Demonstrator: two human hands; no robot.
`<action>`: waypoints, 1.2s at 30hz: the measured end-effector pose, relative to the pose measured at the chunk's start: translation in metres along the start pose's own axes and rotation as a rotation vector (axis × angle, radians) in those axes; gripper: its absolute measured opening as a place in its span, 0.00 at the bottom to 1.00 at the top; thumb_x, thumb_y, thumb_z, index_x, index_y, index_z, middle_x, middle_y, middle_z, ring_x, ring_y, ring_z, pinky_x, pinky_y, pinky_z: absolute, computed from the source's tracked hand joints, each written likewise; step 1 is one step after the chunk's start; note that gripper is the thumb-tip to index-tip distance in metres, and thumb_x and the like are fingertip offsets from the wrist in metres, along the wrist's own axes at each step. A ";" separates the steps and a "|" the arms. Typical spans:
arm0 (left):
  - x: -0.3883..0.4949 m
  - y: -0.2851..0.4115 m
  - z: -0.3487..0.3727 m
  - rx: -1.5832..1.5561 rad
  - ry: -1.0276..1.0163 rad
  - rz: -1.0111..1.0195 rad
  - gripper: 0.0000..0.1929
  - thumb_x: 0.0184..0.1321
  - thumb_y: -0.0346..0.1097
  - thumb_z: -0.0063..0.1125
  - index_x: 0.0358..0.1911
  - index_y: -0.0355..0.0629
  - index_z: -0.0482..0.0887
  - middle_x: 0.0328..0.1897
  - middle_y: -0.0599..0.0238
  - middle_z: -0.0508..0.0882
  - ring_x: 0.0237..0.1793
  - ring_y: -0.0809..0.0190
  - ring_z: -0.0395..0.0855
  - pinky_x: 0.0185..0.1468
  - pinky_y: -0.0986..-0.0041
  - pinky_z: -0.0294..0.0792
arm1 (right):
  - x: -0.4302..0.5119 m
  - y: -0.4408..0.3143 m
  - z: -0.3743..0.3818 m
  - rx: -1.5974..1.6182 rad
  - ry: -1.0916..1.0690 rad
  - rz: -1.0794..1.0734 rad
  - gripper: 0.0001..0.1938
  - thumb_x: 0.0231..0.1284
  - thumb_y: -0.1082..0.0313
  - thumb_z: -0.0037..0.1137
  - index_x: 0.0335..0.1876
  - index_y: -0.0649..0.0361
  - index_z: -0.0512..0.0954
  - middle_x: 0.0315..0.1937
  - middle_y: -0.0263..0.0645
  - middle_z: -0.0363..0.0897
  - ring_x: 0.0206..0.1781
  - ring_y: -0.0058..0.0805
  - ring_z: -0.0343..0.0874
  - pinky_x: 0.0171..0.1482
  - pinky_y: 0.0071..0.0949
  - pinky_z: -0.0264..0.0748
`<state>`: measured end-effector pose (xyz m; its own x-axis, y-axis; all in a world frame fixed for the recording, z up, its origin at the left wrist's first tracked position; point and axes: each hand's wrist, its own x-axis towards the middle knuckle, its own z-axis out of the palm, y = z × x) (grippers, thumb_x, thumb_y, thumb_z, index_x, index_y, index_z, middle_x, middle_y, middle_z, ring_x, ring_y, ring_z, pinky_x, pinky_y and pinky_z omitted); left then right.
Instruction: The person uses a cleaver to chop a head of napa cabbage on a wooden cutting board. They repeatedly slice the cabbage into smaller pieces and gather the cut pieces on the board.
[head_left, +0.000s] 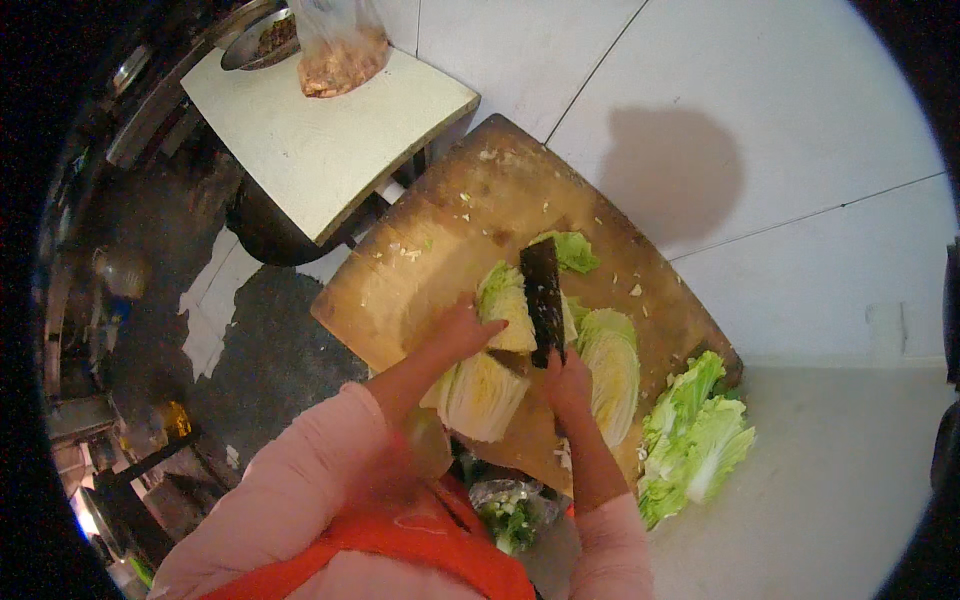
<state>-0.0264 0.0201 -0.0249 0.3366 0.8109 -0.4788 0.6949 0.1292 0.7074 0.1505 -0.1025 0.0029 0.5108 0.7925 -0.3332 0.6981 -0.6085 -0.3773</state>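
Observation:
My right hand (568, 384) grips the handle end of a dark-bladed cleaver (541, 300), its blade reaching away from me over the cutting board (420, 247). Left of the blade, my left hand (466, 330) holds a cut section of napa cabbage (506, 307), thumb on its pale cut face. Closer to me lies another cabbage chunk (486, 396). A cabbage half (611, 371), cut side up, rests right of the cleaver. Beyond the blade is a loose green leaf piece (574, 252). The cleaver's edge is hidden against the cabbage.
Cabbage leaves (697, 442) lie at the board's right edge. A pale side table (322, 150) at upper left bears a plastic bag of pinkish food (341, 64) and a metal bowl (259, 49). Below the board's near edge sits a plastic-lined container with greens (514, 517). A white wall (787, 97) borders the board.

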 end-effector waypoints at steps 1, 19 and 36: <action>-0.003 -0.010 0.000 -0.082 0.020 0.031 0.38 0.53 0.53 0.70 0.59 0.31 0.71 0.50 0.39 0.82 0.53 0.42 0.82 0.56 0.58 0.73 | -0.013 -0.003 -0.005 0.032 0.044 0.026 0.19 0.70 0.52 0.46 0.45 0.64 0.75 0.31 0.58 0.80 0.37 0.60 0.80 0.40 0.51 0.75; 0.000 -0.018 0.003 0.010 0.004 0.082 0.27 0.54 0.44 0.69 0.54 0.35 0.76 0.47 0.45 0.85 0.48 0.42 0.84 0.53 0.54 0.73 | -0.021 -0.020 0.001 -0.191 -0.172 -0.260 0.18 0.70 0.53 0.46 0.53 0.59 0.73 0.33 0.55 0.82 0.35 0.59 0.81 0.39 0.54 0.78; 0.099 0.009 0.007 -0.224 0.024 0.273 0.24 0.57 0.42 0.69 0.52 0.33 0.79 0.47 0.51 0.85 0.47 0.56 0.82 0.53 0.64 0.74 | 0.096 0.008 -0.008 -0.178 0.175 -0.187 0.19 0.70 0.50 0.47 0.45 0.60 0.77 0.32 0.53 0.82 0.36 0.57 0.82 0.42 0.52 0.77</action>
<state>0.0178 0.0971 -0.0695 0.4739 0.8456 -0.2458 0.4238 0.0257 0.9054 0.2091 -0.0307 -0.0253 0.4333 0.8942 -0.1124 0.8572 -0.4474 -0.2552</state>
